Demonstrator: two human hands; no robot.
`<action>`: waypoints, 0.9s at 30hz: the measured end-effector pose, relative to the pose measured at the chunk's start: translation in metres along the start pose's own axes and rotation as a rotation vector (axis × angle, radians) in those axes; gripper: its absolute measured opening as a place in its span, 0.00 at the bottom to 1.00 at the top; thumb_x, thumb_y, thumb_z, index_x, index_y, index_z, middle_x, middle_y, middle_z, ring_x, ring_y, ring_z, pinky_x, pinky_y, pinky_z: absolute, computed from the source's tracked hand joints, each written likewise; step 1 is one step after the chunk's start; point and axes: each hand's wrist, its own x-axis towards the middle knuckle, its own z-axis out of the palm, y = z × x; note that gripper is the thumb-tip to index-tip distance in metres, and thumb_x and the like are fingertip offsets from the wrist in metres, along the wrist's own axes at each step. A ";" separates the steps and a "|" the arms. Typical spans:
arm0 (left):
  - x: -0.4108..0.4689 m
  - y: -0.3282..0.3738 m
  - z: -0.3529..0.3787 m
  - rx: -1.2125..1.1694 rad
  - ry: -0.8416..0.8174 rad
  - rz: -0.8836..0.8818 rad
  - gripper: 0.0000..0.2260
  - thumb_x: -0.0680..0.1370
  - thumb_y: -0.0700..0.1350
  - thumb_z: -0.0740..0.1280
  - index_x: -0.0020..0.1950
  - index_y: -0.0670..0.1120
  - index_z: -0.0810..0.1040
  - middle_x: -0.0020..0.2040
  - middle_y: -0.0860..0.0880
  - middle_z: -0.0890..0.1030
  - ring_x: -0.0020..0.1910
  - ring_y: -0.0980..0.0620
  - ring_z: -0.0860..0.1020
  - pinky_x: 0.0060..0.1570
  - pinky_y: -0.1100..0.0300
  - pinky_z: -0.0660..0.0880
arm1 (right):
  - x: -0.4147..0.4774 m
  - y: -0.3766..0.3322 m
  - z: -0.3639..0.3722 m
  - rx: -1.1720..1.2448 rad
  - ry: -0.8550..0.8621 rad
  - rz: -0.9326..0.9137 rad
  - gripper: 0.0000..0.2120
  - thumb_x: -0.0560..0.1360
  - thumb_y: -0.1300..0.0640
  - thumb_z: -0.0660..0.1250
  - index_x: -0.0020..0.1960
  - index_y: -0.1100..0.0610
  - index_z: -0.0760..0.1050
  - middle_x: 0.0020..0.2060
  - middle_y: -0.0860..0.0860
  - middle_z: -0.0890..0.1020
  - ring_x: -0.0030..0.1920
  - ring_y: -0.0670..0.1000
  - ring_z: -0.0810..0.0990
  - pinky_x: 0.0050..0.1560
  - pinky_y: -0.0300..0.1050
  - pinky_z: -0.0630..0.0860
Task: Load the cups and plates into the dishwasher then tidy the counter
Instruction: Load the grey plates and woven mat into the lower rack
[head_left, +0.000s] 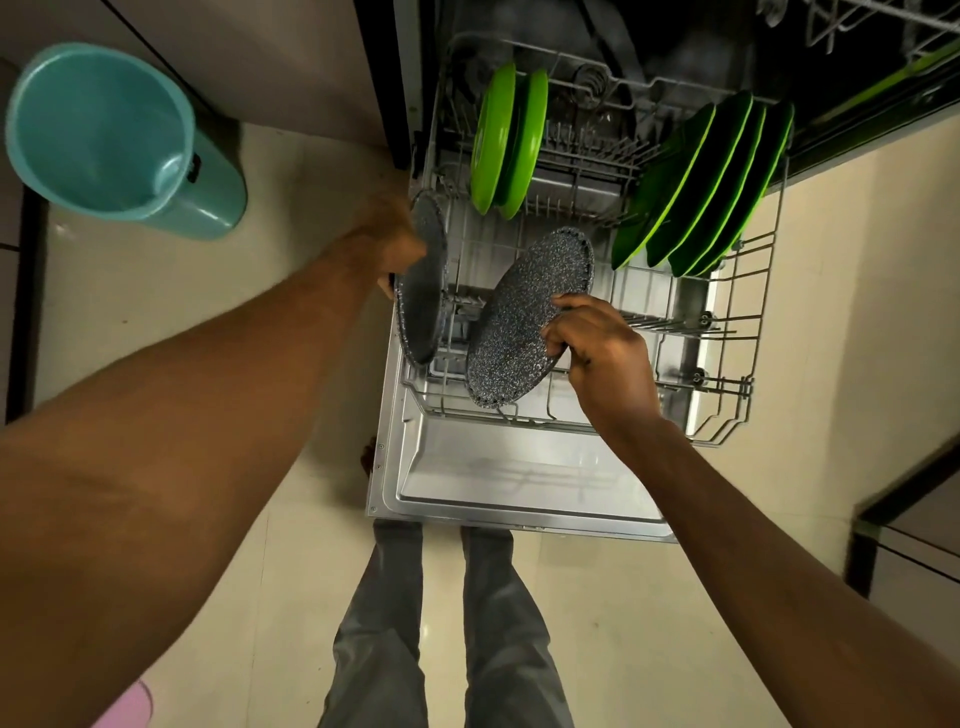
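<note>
The dishwasher's lower rack (727, 395) is pulled out over the open door (519, 483). My left hand (387, 241) grips a grey speckled plate (423, 291) on edge at the rack's left side. My right hand (602, 348) holds a second grey speckled plate (524, 317), tilted over the rack's front tines. Two light green plates (506, 140) stand at the back left. Several dark plates with green rims (711, 192) stand in a row at the back right.
A teal plastic bucket (109, 135) stands on the floor to the left of the dishwasher. My legs (447, 623) are directly in front of the door edge. The upper rack (872, 26) shows at the top right. Something pink (127, 706) lies at the bottom left.
</note>
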 end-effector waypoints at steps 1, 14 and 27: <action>0.001 -0.001 -0.002 -0.017 -0.012 0.010 0.10 0.74 0.39 0.66 0.54 0.39 0.76 0.53 0.36 0.79 0.49 0.36 0.79 0.46 0.48 0.78 | 0.000 0.000 0.000 -0.002 0.009 -0.009 0.17 0.63 0.82 0.58 0.35 0.63 0.74 0.36 0.56 0.81 0.58 0.59 0.79 0.53 0.49 0.77; -0.032 -0.011 0.025 -0.088 -0.111 0.095 0.20 0.76 0.36 0.67 0.67 0.42 0.68 0.56 0.41 0.76 0.43 0.46 0.77 0.31 0.61 0.73 | -0.003 -0.003 0.000 0.015 0.017 -0.011 0.15 0.63 0.81 0.59 0.34 0.63 0.75 0.36 0.56 0.82 0.57 0.59 0.79 0.54 0.45 0.76; -0.042 -0.027 0.027 -0.265 -0.041 0.110 0.12 0.78 0.49 0.66 0.55 0.42 0.72 0.48 0.43 0.78 0.35 0.47 0.78 0.23 0.59 0.75 | 0.020 -0.016 0.003 0.035 -0.102 -0.097 0.12 0.64 0.73 0.54 0.34 0.63 0.74 0.36 0.55 0.80 0.59 0.59 0.78 0.52 0.45 0.75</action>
